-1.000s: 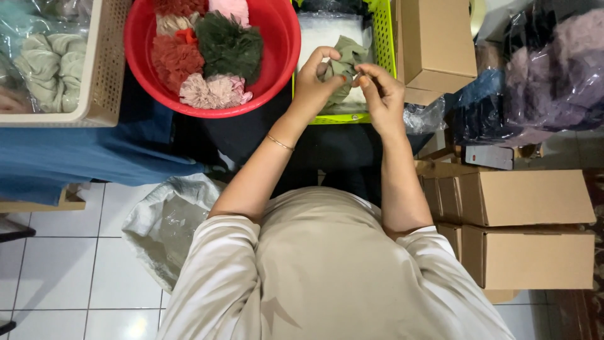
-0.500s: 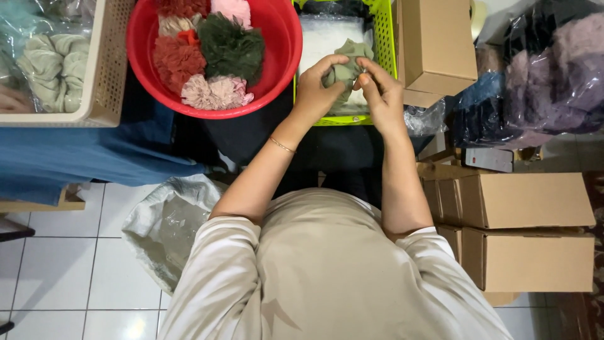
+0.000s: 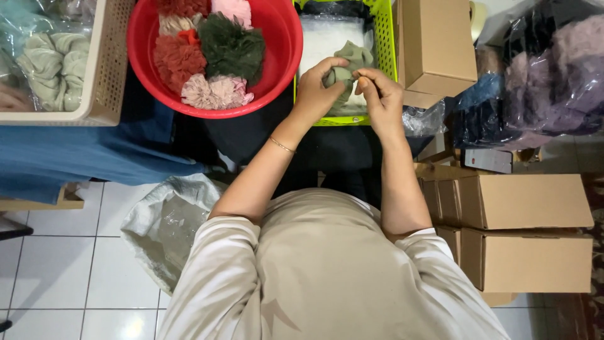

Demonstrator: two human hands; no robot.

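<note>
Olive-green cloth (image 3: 345,70) is now being bunched tighter between the left hand (image 3: 314,94) and right hand (image 3: 380,97), both gripping it over the lime basket's (image 3: 385,56) near edge.

A red basin (image 3: 277,38) of fluffy scrunchies (image 3: 207,60) sits between a beige basket (image 3: 104,75) and stacked cardboard boxes (image 3: 528,230).

Small home packing workshop: stacked cardboard boxes (image 3: 525,230) right, red basin (image 3: 207,56) of fabric scrunchies far, bagged stock (image 3: 541,75), tiled floor (image 3: 56,271)

Both hands (image 3: 349,94) have kneaded the green cloth (image 3: 345,69) tighter
</note>
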